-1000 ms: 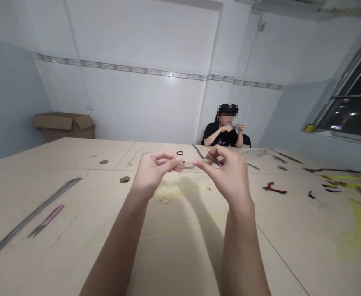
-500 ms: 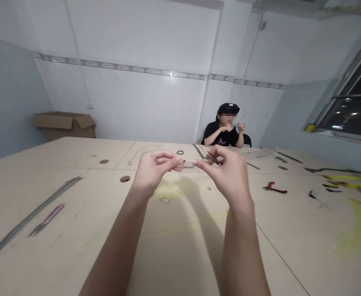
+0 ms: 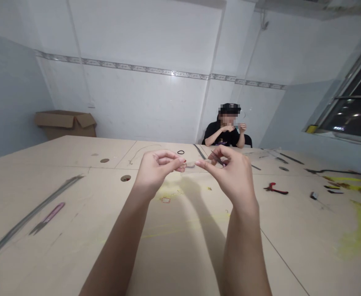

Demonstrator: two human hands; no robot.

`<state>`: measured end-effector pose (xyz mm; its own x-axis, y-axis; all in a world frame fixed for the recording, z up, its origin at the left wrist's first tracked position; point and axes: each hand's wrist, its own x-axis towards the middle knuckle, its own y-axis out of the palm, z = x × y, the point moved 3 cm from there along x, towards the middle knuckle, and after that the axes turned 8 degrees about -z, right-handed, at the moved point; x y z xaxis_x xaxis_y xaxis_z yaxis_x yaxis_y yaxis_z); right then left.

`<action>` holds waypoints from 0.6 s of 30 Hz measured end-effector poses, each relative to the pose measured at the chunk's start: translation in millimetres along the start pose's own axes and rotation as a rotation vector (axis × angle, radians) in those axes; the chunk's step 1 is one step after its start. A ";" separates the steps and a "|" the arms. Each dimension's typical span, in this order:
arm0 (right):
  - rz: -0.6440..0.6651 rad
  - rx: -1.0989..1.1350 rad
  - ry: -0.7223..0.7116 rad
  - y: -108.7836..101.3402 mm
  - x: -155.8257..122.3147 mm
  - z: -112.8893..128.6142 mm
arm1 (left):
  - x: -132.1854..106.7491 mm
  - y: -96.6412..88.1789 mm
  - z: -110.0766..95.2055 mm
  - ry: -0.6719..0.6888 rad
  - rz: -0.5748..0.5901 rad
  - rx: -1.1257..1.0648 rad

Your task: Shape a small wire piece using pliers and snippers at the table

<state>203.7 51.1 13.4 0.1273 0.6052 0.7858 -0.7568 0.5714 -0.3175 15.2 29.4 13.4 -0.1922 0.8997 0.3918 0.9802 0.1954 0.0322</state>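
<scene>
My left hand (image 3: 156, 170) and my right hand (image 3: 231, 174) are raised above the plywood table (image 3: 180, 230), their fingertips almost meeting. Between them they pinch a small clear piece (image 3: 190, 164), too small to make out well. A dark thin thing pokes out from under my right fingers (image 3: 219, 161); I cannot tell what it is. Both hands have fingers curled in a pinch.
A person in a black top and cap (image 3: 226, 131) sits at the far side with hands raised. Pink snips (image 3: 47, 218) and a long metal strip (image 3: 29, 218) lie left. Red pliers (image 3: 274, 190), a black ring (image 3: 180, 152) and small tools lie right. A cardboard box (image 3: 65, 123) stands back left.
My hands have closed in slightly toward each other. The long clear strip seen stretching right a second ago no longer shows. The view shifted slightly.
</scene>
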 end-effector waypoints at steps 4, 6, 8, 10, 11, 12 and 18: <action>-0.003 0.023 0.005 -4.0 -1.6 2.6 | -3.8 -0.8 -3.1 0.009 0.012 0.010; -0.006 0.032 0.005 -6.0 -2.6 3.3 | -5.5 -1.2 -3.9 0.012 0.017 0.012; -0.013 0.032 0.001 -8.0 -3.6 3.9 | -6.9 -1.5 -4.3 0.018 0.023 0.013; -0.020 0.028 -0.007 -9.5 -4.5 4.6 | -7.6 -1.8 -4.3 0.027 0.027 0.015; -0.023 0.026 -0.010 -10.1 -4.9 5.0 | -7.7 -1.8 -4.0 0.029 0.028 0.014; -0.024 0.024 -0.012 -10.4 -5.1 5.4 | -7.5 -1.9 -3.6 0.029 0.027 0.012; -0.007 0.017 -0.002 -3.6 -2.7 0.9 | -1.8 -0.6 0.3 0.024 -0.001 0.020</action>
<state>205.5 46.9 12.9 0.1310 0.6003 0.7890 -0.7668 0.5657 -0.3032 15.0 27.8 12.3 -0.1916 0.8900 0.4137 0.9788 0.2043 0.0139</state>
